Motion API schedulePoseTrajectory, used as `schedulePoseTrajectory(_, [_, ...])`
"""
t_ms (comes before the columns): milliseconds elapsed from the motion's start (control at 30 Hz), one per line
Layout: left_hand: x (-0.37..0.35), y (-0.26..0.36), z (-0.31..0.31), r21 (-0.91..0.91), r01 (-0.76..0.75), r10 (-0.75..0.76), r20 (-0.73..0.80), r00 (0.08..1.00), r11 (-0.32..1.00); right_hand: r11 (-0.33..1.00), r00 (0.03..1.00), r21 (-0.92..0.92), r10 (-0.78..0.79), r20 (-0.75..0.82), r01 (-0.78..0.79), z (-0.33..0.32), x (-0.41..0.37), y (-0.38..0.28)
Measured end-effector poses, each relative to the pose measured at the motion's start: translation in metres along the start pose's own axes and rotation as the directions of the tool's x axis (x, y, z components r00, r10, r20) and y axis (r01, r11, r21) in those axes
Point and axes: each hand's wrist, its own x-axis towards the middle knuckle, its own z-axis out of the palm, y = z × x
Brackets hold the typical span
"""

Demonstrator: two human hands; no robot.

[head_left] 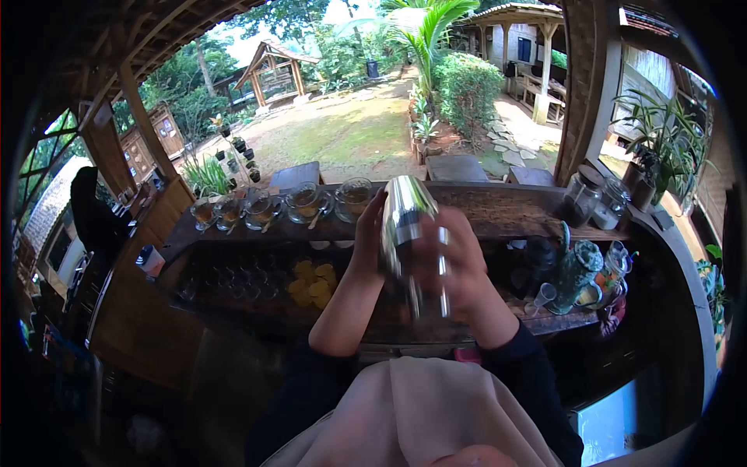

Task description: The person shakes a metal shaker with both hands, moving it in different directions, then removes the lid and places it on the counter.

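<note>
A shiny metal cocktail shaker (406, 222) is held up in front of me over the wooden bar counter (506, 210), blurred by motion. My left hand (367, 241) grips its left side near the top. My right hand (459, 268) wraps the lower right part of it. Both hands are closed on the shaker. Behind it on the counter stands a row of several glass cups (303, 202) holding amber drink and fruit pieces.
Yellow lemon slices (313, 282) lie on the lower shelf. Glass jars (582, 196) stand at the counter's right end, with a patterned green pitcher (576, 274) and small containers below them. A person in dark clothing (93, 218) stands far left. A garden lies beyond.
</note>
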Motion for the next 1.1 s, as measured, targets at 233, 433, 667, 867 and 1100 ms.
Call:
schedulePoseTrajectory(233, [0.060, -0.053, 0.063, -0.030, -0.085, 0.089, 0.122, 0.989, 0.996, 0.967, 0.966, 0.001, 0.255, -0.045, -0.255, -0.084, 0.026, 0.012])
schedulePoseTrajectory(433, [0.114, -0.053, 0.080, 0.409, -0.234, -0.003, 0.503, 0.864, 0.882, 0.915, 0.925, 0.278, 0.345, -0.158, -0.293, -0.125, -0.011, 0.029])
schedulePoseTrajectory(667, [0.175, -0.087, 0.116, 0.258, -0.019, 0.033, -0.052, 0.998, 0.966, 0.911, 0.920, -0.248, 0.250, -0.303, -0.329, -0.152, 0.025, 0.047])
schedulePoseTrajectory(867, [0.152, -0.106, 0.167, 0.327, -0.098, -0.114, 0.571, 0.813, 0.940, 0.839, 0.814, -0.462, -0.468, -0.344, 0.288, -0.140, -0.003, 0.052])
schedulePoseTrajectory(1100, [0.247, -0.098, 0.104, 0.131, 0.222, -0.257, 0.444, 0.858, 0.966, 0.871, 0.894, -0.286, 0.302, -0.330, -0.400, -0.184, 0.039, 0.049])
